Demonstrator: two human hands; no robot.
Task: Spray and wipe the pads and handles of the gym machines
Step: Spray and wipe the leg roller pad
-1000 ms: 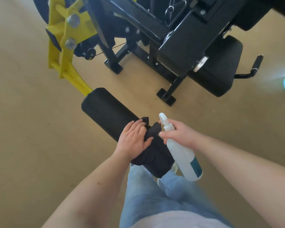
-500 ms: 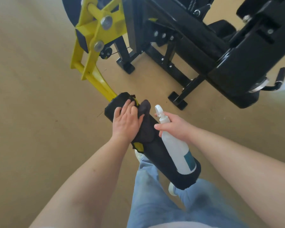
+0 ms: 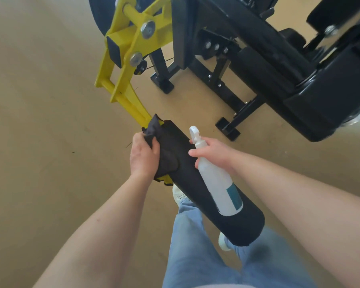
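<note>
Your L hand [image 3: 143, 156] grips the bunched dark cloth [image 3: 168, 156] against the upper end of the black roller pad [image 3: 237, 225], which runs from mid-frame to lower right. Your R hand [image 3: 214, 152] is curled round the neck of the spray bottle [image 3: 218, 183], held along the pad. Press hard & the yellow lever arm [image 3: 123, 96], upper centre, may swing & the cloth skid off; the nozzle is near your L hand, so a squeeze prob wets skin, not foam.
</note>
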